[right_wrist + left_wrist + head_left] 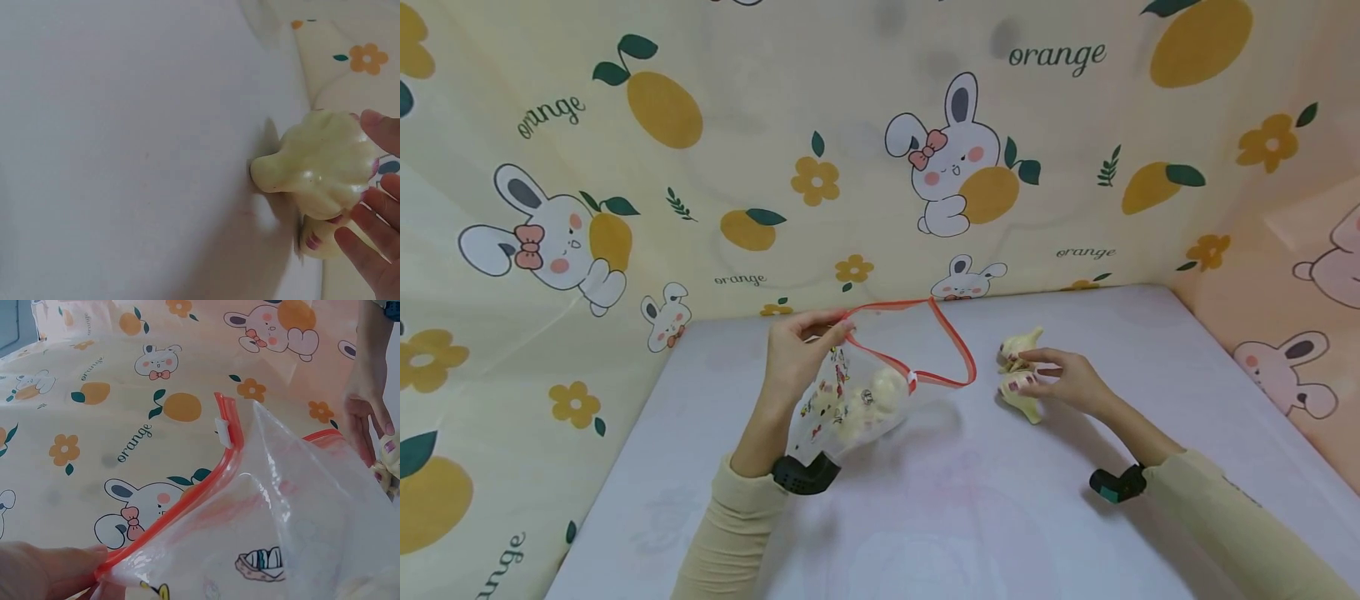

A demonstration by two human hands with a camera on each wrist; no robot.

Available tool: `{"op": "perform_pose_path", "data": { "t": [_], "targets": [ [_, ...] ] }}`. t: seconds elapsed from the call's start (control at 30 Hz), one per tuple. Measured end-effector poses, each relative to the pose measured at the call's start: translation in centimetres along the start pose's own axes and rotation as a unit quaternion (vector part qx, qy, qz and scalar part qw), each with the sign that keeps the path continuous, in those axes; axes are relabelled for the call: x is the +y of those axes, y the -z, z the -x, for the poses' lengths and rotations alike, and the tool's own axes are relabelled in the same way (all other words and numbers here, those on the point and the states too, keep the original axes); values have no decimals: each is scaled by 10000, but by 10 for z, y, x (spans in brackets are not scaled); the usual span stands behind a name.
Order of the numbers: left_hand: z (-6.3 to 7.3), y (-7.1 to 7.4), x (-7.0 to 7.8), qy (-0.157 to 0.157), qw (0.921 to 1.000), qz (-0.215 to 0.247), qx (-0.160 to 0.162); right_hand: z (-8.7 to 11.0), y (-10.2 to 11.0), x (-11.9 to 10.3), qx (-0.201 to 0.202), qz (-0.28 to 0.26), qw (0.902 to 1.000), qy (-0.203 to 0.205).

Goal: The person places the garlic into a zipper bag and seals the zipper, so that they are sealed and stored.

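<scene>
- Left hand (797, 354): pinching red-edged, printed clear plastic bag (319, 512); pale lumps (891, 390) inside.
- Right hand (1067, 382): fingers parted at two cream, purple-marked garlic-shaped bulbs (1022, 406), white worktop (925, 500).

Cream backdrop (842, 83) with rabbit prints stands behind pale table (985, 508).

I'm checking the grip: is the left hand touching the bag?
Touching. The left wrist view shows the left hand pinching the red edge of the bag between thumb and fingers.

Two garlic bulbs (322, 165) sit beside the grip (382, 211)
</scene>
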State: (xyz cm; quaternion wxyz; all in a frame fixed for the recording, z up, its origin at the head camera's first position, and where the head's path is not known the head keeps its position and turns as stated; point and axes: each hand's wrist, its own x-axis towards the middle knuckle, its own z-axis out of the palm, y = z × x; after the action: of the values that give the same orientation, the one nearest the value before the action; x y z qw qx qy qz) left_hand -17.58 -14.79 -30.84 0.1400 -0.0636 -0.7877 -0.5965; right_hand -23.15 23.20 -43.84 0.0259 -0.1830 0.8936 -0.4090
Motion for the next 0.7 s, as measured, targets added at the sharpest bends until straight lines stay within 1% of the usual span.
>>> {"op": "perform_pose_path", "data": {
  "t": [0.47, 0.7],
  "targets": [
    [-1, -1, -1, -27, 10000, -34, -13, 5, -7, 5, -189, -148, 9997, 110],
    [-1, -1, -3, 14, 9999, -108, -19, 4, -9, 5, -125, -35, 9996, 243]
  ]
}}
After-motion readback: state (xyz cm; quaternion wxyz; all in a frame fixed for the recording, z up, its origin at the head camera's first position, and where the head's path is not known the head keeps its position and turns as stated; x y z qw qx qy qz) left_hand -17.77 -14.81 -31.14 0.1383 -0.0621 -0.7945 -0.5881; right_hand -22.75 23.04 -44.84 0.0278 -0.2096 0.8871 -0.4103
